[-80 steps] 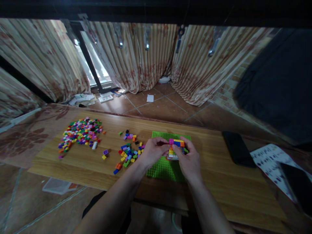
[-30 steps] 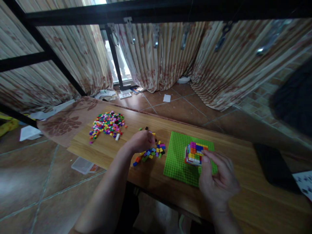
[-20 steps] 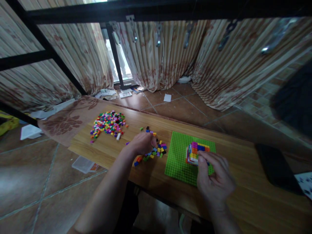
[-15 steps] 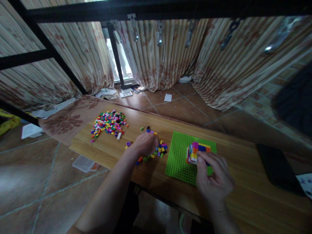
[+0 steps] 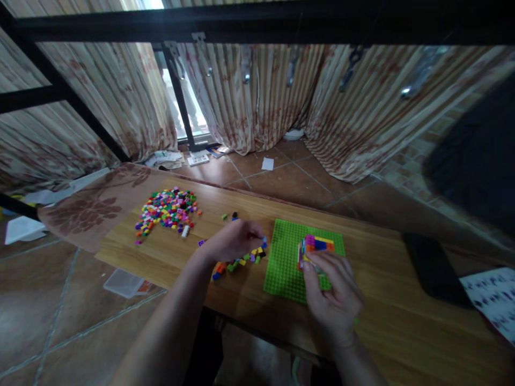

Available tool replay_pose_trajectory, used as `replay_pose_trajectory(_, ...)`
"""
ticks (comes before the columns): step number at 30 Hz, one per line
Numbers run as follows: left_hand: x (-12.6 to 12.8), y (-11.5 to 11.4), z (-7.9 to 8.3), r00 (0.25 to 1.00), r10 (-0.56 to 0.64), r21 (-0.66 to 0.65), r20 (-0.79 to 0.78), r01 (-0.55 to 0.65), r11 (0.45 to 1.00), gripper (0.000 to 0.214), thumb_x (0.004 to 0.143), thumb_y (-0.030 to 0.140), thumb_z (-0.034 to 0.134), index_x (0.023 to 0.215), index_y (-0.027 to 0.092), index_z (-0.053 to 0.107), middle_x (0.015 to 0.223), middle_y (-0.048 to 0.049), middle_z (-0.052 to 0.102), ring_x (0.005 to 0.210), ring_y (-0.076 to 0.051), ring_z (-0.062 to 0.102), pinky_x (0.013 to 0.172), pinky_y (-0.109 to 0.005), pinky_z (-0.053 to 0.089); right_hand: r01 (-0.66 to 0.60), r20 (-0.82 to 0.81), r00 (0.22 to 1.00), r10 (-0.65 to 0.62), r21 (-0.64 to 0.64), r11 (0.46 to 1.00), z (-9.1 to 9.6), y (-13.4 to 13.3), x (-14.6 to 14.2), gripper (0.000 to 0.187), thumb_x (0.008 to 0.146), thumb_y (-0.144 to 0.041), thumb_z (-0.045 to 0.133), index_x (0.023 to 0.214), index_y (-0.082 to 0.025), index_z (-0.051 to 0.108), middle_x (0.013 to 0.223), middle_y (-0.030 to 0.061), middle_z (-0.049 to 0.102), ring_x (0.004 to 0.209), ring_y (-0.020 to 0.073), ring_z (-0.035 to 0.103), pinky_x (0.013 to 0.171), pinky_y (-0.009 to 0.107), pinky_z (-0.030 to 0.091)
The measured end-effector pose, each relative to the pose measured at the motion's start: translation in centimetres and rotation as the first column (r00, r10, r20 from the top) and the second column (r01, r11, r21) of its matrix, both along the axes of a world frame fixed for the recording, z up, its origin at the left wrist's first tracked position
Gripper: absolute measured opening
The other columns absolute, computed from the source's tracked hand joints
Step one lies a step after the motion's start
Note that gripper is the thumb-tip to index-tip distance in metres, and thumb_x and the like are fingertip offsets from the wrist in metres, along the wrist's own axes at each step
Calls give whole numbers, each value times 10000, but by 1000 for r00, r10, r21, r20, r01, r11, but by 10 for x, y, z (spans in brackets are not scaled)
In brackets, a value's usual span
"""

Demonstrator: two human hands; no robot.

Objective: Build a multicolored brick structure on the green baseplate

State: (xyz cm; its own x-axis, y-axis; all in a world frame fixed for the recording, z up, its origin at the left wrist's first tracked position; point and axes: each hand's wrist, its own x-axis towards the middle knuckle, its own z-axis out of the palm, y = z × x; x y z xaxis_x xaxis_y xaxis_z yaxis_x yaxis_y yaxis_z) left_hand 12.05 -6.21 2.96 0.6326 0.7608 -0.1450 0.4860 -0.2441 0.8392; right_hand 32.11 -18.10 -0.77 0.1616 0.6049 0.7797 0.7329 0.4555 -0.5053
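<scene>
My left hand [image 5: 235,241] is closed, fingertips pinched together, over a small scatter of loose toy bricks [image 5: 253,257] left of the baseplate. A bit of blue shows at its fingertips; whether it is gripped or lies behind them I cannot tell. My right hand [image 5: 333,289] has thumb and fingers pinched on the near side of a low block of multicoloured stacked bricks [image 5: 317,243]. That block sits on the green studded baseplate [image 5: 281,268]. The hand hides its near right part.
A large heap of small bricks [image 5: 167,209] lies at the table's far left, a white brick [image 5: 185,231] beside it. To the right are a dark flat object [image 5: 432,268] and a printed sheet [image 5: 491,300]. A black frame bar [image 5: 257,27] crosses above the wooden table [image 5: 382,279].
The view has shifted, so the table appears farther left. My left hand has moved slightly right over the loose bricks, towards the baseplate. My right hand stays at the stacked bricks.
</scene>
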Motion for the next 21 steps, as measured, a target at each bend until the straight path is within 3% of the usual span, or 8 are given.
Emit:
replay_pose_trajectory(4,20,-13,5,945,-66,-249,320,152,957,202,808,340,642,864,147,643,729,20,604,633,-85,512,613,-203,409,-15,73,997,23,-98,995,-3,1,-7,344,818,-161,696,1151,-217,632,1023,70,692,976,222,631,865,408,522)
replay_pose_trajectory(9,44,-26,2,906,-24,-415,422,216,884,203,772,324,694,826,133,651,703,25,589,658,-84,497,644,-214,397,9,77,997,2,-152,988,-6,0,-8,309,857,-207,671,1162,-226,626,1003,58,691,950,203,635,838,370,530)
replay_pose_trajectory(16,55,-25,-8,892,-16,-442,451,239,865,175,759,282,709,819,122,667,730,18,609,680,-84,505,681,-228,392,-18,69,997,28,-150,989,0,-4,5,316,847,-163,683,1150,-229,624,1018,60,675,975,199,620,844,358,524)
replay_pose_trajectory(21,62,-28,-4,899,-35,-441,437,247,863,188,775,309,696,800,128,651,701,33,571,657,-77,467,658,-224,367,-32,59,997,42,-158,987,1,-6,12,270,858,-148,660,1113,-238,648,987,43,680,938,184,625,823,343,524)
